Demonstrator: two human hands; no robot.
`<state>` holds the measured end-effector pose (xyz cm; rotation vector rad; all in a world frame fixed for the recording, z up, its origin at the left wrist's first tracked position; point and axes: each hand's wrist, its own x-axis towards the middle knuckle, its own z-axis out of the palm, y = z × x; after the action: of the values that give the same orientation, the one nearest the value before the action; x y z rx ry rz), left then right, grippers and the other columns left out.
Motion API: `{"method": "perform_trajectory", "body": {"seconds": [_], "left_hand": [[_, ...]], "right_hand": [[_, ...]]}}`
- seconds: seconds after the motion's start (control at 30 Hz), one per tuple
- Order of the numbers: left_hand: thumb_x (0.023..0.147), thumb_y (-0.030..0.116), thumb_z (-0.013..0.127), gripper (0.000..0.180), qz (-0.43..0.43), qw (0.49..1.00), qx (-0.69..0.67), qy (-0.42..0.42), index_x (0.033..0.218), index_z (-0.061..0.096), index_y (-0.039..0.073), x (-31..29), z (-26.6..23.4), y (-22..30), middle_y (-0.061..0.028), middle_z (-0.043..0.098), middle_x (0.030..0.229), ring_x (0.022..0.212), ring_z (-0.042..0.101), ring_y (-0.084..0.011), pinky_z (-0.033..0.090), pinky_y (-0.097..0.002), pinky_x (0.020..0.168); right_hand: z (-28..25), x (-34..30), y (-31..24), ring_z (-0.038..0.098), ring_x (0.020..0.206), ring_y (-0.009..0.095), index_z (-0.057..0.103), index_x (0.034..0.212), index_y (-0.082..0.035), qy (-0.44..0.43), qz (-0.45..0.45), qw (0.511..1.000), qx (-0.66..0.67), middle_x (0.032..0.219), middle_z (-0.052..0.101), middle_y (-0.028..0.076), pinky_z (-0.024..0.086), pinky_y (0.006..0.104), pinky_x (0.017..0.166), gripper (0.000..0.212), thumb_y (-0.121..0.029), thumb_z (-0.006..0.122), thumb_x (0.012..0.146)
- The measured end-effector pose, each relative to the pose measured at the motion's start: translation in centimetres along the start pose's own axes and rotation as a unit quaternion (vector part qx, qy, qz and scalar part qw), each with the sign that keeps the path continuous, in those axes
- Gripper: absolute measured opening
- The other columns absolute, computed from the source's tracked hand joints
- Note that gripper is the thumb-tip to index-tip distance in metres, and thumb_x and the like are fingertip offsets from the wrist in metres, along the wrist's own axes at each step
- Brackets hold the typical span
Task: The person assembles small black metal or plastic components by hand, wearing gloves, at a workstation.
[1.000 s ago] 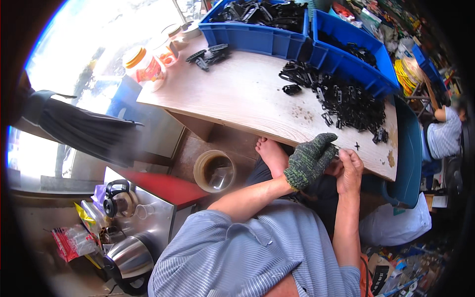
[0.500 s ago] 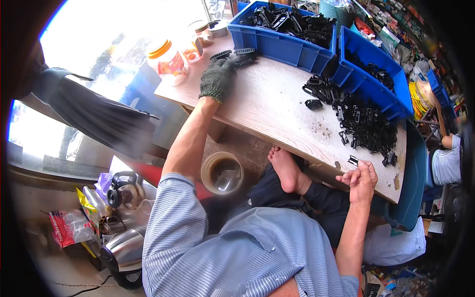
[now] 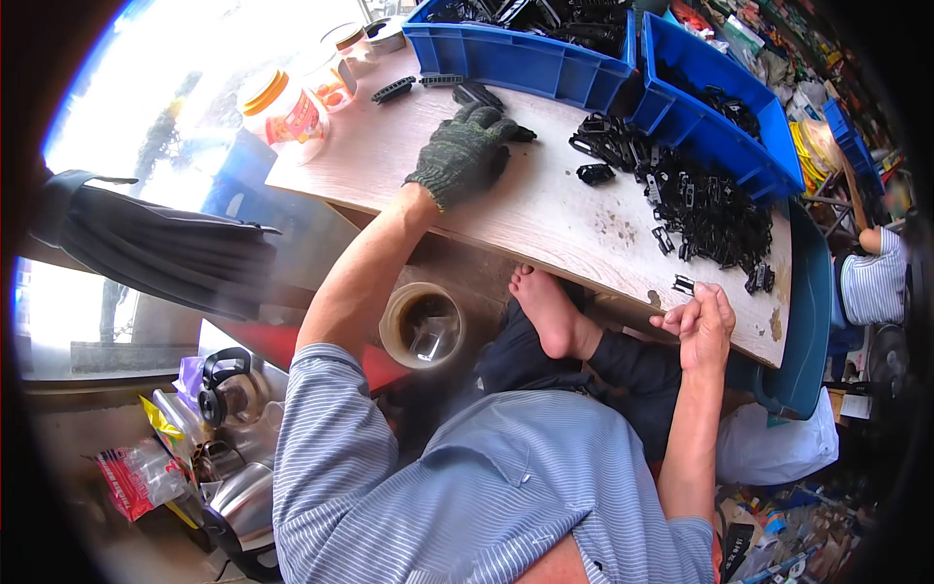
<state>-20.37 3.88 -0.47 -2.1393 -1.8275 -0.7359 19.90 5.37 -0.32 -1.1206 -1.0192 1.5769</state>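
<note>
My left hand [image 3: 459,158], in a dark green knitted glove, is above the left half of the table. Its fingers are closed on a dark plastic part [image 3: 476,94], which shows beyond the fingertips; the grip itself is partly hidden. Two ribbed black strips, one [image 3: 393,90] nearer the jars and another [image 3: 441,80] beside it, lie just past the glove. At the table's near right edge, my bare right hand [image 3: 702,326] is closed, pinching a small black plastic clip [image 3: 684,284] that sticks out from the fingertips.
A heap of small black parts [image 3: 705,209] covers the right of the table [image 3: 545,209], with one loose piece [image 3: 595,174] beside it. Two blue crates [image 3: 520,60] of black parts line the back. Orange-lidded jars [image 3: 287,112] stand left. A bucket [image 3: 389,331] is below.
The view has shifted, so the table sits further left and higher. My left hand has moved right across the table, away from the two strips. My right hand still pinches the clip.
</note>
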Motion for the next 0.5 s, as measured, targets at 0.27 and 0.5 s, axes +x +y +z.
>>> {"method": "perform_trajectory", "body": {"seconds": [0.27,0.5], "left_hand": [[0.087,0.031,0.063,0.025,-0.078,0.996,0.015,-0.036,0.104,0.068,0.013,2.1,2.0,0.9,-0.0167,0.063,0.101,0.095,0.060,-0.0375,0.049,-0.0488,0.080],[0.090,0.031,0.057,0.023,-0.115,0.989,0.087,-0.025,0.098,0.072,0.015,0.8,-0.3,4.5,-0.0123,0.067,0.090,0.094,0.061,-0.0351,0.049,-0.0493,0.076]], "right_hand": [[0.0,-0.3,0.0,0.060,0.049,0.016,0.054,0.082,-0.007,-0.004,0.003,1.000,0.011,0.048,0.046,0.001,0.061,0.0433,0.053,0.014,-0.015,0.058,0.093],[-0.5,0.3,0.5,0.062,0.048,0.018,0.053,0.083,-0.007,-0.021,0.000,0.999,0.025,0.048,0.049,0.002,0.061,0.0428,0.051,0.012,-0.014,0.057,0.093]]}}
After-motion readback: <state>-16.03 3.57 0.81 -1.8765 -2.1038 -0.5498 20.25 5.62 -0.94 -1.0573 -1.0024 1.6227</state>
